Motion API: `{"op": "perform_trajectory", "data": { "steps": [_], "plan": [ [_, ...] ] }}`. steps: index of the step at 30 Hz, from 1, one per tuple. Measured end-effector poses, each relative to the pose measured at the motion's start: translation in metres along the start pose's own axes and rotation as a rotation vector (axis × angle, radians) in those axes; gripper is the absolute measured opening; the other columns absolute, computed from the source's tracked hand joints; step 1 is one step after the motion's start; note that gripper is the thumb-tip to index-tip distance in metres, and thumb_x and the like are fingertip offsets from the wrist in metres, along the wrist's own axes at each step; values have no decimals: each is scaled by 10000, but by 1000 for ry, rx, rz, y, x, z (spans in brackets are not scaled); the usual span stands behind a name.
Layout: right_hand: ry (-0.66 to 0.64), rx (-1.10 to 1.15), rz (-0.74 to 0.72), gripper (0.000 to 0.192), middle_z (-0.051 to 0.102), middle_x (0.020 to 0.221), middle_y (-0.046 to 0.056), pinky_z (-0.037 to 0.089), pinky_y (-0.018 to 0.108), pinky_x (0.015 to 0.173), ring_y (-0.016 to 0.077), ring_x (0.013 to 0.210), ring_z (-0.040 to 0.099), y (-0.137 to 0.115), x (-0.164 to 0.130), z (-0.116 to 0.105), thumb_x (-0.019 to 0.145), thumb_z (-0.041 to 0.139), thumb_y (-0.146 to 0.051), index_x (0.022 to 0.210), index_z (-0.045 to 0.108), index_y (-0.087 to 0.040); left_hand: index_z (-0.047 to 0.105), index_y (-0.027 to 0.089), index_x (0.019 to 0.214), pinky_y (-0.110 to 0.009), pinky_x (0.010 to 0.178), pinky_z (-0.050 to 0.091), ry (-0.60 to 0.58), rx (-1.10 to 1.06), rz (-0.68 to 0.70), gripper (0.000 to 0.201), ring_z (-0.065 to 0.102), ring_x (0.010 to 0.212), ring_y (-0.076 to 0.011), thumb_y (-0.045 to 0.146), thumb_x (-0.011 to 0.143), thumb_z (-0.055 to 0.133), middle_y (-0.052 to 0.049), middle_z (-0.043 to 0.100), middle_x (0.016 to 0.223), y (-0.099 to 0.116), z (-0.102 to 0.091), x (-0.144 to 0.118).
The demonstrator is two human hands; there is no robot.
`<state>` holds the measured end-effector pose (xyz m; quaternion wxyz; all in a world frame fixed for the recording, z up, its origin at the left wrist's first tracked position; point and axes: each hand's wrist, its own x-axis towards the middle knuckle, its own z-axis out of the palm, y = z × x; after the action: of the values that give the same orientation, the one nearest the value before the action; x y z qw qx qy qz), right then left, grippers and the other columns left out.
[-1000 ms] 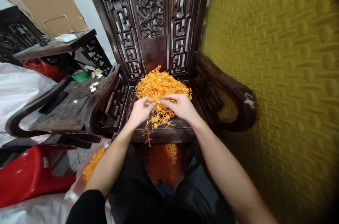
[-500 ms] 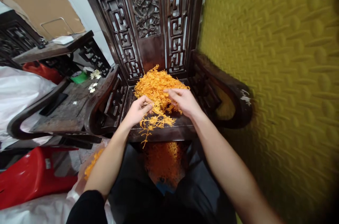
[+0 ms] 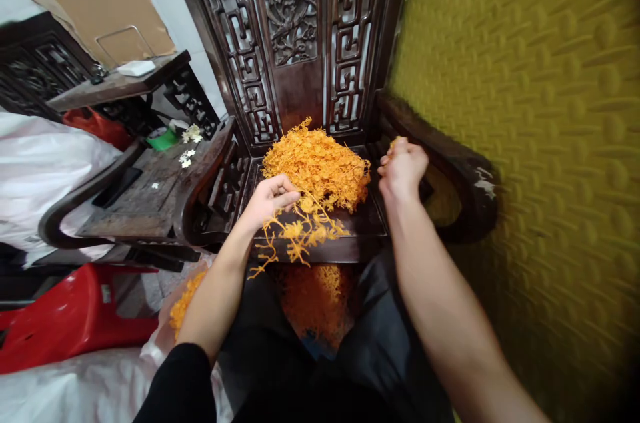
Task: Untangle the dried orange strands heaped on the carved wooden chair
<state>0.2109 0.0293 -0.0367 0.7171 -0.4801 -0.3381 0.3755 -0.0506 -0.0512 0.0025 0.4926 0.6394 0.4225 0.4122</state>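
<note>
A heap of orange, branching flower-like pieces is piled on the seat of a dark carved wooden chair. At the heap's front left, my left hand is closed in a pinch on a yellow-orange branching flower sprig, whose thin stems hang over the seat's front edge. To the right of the heap, by the chair's right armrest, my right hand is raised with its fingers curled closed. A speck of orange shows at its fingertips, too small to name.
Below the seat, between my legs, is a mass of more orange pieces. At the left are a second wooden chair with green tape and white flower pieces, a red plastic stool and white sacks. A yellow textured wall stands right.
My right hand has moved from the heap rightward to the armrest and curled closed. My left hand keeps its pinch on the sprig, which now hangs more spread out. The view has shifted slightly.
</note>
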Motion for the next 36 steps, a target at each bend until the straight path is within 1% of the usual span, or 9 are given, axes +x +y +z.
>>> {"op": "perform_trajectory", "data": {
  "steps": [3, 6, 10, 12, 21, 27, 29, 33, 36],
  "plan": [
    [32, 8, -29, 298, 697, 863, 21, 260, 174, 341, 75, 462, 500, -13, -5, -11, 871, 643, -475, 951, 532, -211, 577, 163, 760, -206, 510, 337, 156, 9, 10, 336, 490, 484, -84, 423, 773, 790, 16, 592, 547, -9, -6, 2],
    [-256, -92, -247, 304, 711, 910, 45, 425, 240, 463, 112, 550, 558, -30, -44, -6, 916, 616, -397, 1165, 632, -224, 586, 160, 761, -204, 481, 297, 233, 49, -44, 339, 455, 464, -78, 434, 772, 783, 19, 586, 546, -15, -2, 5],
    [-777, -413, -558, 229, 715, 885, 55, 513, 334, 716, 181, 747, 637, -39, -88, 9, 940, 629, -378, 1039, 777, -233, 600, 157, 760, -208, 474, 280, 271, 53, -87, 315, 434, 466, -76, 419, 776, 774, 24, 573, 561, -14, 8, 6],
    [-874, -570, -609, 248, 723, 881, 65, 508, 344, 755, 200, 785, 651, -33, -94, 14, 946, 633, -394, 1035, 793, -227, 601, 159, 749, -210, 478, 279, 290, 53, -73, 294, 426, 470, -76, 402, 786, 762, 25, 565, 561, -12, 11, 6],
    [-768, -906, -755, 451, 724, 998, 112, 495, 337, 751, 240, 853, 668, -13, -85, 18, 944, 629, -474, 1284, 705, -187, 620, 151, 723, -214, 487, 267, 265, -79, -134, 278, 406, 469, -74, 369, 738, 791, 31, 527, 537, -5, 16, 7],
    [-747, -757, -812, 290, 691, 887, 84, 471, 321, 698, 200, 782, 639, -23, -97, 22, 1014, 518, -363, 1088, 743, -194, 622, 157, 717, -223, 498, 302, 320, -39, -153, 234, 453, 496, -98, 339, 724, 769, 21, 555, 561, -10, 10, 10],
    [-588, -573, -818, 252, 669, 842, 72, 485, 322, 721, 195, 785, 637, -36, -99, 19, 1011, 520, -343, 955, 722, -202, 619, 162, 685, -224, 498, 285, 482, 95, -98, 193, 451, 507, -102, 302, 728, 745, 20, 551, 556, -17, -2, 13],
    [97, -140, -606, 269, 558, 698, 5, 439, 281, 539, 143, 570, 553, -59, -82, 6, 1004, 504, -464, 895, 623, -250, 603, 160, 647, -221, 480, 254, 713, 126, -108, 172, 418, 482, -93, 260, 692, 735, 30, 520, 522, -28, -24, 18],
    [92, 73, -294, 317, 647, 815, 19, 316, 225, 392, 98, 487, 506, -52, -62, 0, 938, 561, -551, 905, 591, -237, 577, 162, 686, -211, 456, 250, 608, -167, -143, 209, 387, 444, -74, 291, 683, 741, 51, 481, 511, -25, -21, 18]
  ]
}}
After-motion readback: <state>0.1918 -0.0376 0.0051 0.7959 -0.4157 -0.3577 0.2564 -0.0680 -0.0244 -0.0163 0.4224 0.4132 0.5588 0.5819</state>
